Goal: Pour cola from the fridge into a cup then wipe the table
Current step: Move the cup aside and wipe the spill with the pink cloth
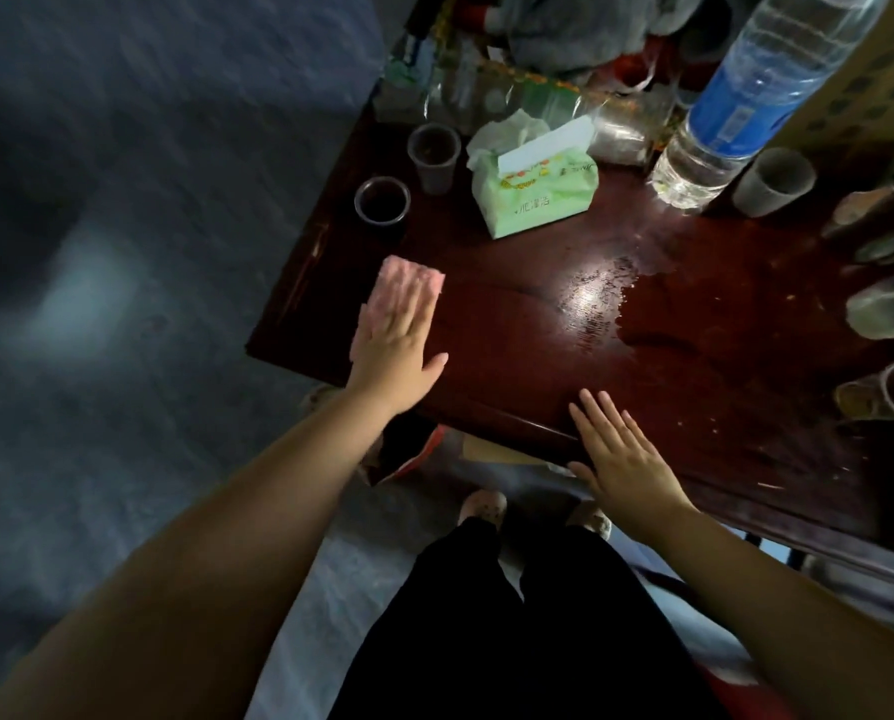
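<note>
A dark red wooden table (512,324) fills the middle and right. My left hand (393,335) lies flat, fingers spread, pressing a pink cloth (408,275) onto the table near its left edge. At the front edge rests my right hand (621,454), flat and holding nothing. A wet patch (637,298) shines on the wood to the right of centre. Behind the cloth stands a clear plastic cup (381,202) of dark cola, with a second clear cup (433,155) just beyond it.
A green tissue pack (536,187) sits at the back centre. To the back right are a large water bottle (746,96) and a grey cup (772,181). Glasses and bottles (886,304) crowd the right edge. Clutter lines the back. The grey floor (123,252) lies left.
</note>
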